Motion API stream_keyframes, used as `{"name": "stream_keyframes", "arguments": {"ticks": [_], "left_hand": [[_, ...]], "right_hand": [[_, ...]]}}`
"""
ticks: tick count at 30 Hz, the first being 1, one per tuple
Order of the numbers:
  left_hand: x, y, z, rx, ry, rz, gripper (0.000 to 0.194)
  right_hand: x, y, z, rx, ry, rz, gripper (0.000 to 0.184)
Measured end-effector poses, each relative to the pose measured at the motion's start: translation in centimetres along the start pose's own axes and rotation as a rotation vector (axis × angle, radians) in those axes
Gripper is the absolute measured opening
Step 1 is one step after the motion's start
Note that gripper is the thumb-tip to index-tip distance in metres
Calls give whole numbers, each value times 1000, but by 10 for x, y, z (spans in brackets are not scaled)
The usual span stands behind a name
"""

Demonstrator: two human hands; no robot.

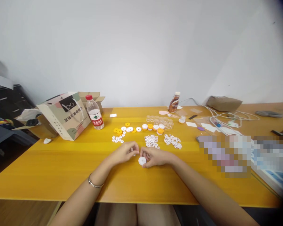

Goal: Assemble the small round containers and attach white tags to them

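Between the fingers and thumb of my right hand (154,156) is a white round disc (142,161), its flat face turned up toward me. Just to its left, my left hand (126,152) is pinched, with a bit of something small and white partly showing at the fingertips. The two hands nearly meet above the yellow table (85,169). Beyond them lie small white knobs (117,139), white lacy cut-out pieces (151,141) in one pile and more lacy pieces (173,141) in another. Behind these are yellow discs (119,131), white discs (130,129) and clear rings (159,121).
To the left stand a paper shopping bag (72,117), a red-capped water bottle (94,114) and a cardboard box (98,98). A brown drink bottle (174,103) is at the back. White cables (216,121), paper cards (208,127) and a brown package (223,103) lie on the right.
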State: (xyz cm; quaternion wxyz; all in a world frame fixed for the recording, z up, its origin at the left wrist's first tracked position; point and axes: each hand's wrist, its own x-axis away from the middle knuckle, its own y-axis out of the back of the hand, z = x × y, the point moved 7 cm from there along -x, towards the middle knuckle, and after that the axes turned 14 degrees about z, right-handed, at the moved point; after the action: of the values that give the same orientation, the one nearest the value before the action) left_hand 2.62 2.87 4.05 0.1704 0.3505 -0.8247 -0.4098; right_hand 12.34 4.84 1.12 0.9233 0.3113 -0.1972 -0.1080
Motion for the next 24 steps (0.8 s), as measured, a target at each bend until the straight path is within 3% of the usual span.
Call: {"name": "stream_keyframes", "arguments": {"ticks": [5,12,24], "left_hand": [[11,34,20,-30,130,-275,10],[6,20,31,-61,112,-79,15],[5,11,35,-40,119,34,16]], "right_hand": [[-1,-1,-5,-46,-11,8,35],[-1,0,-4,-25,-11,2,35],[-1,0,-3,-35,-13,10,34]]}}
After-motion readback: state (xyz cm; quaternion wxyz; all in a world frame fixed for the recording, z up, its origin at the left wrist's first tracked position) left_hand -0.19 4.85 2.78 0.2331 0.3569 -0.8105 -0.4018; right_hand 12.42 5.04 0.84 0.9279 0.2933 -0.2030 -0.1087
